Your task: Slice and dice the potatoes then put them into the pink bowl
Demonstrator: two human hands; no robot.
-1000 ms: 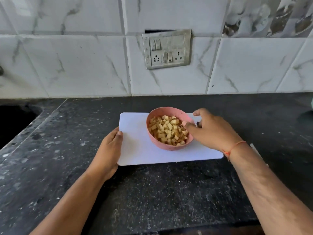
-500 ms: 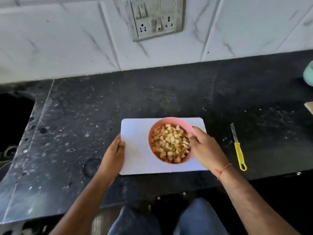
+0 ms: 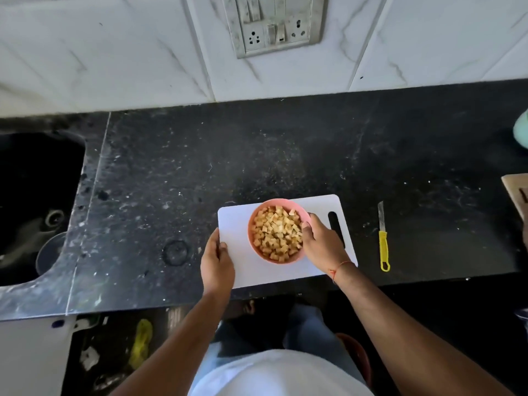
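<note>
The pink bowl [image 3: 254, 218] stands on the white cutting board [image 3: 237, 218] and is filled with several diced potato cubes [image 3: 277, 233]. My right hand [image 3: 323, 244] grips the bowl's right rim, thumb over the edge. My left hand [image 3: 217, 262] holds the board's left edge, thumb on top. A knife with a yellow handle [image 3: 383, 244] lies on the counter to the right of the board, untouched.
The black stone counter [image 3: 228, 155] runs to a tiled wall with a switch plate [image 3: 273, 24]. A dark sink [image 3: 34, 201] lies at the left. A wooden board's corner [image 3: 518, 192] and a teal object [image 3: 521, 128] sit at the right edge.
The view has pulled back and tilted down, so the counter's front edge and my legs show. Both hands keep their hold on the bowl and the board; the knife has come into view.
</note>
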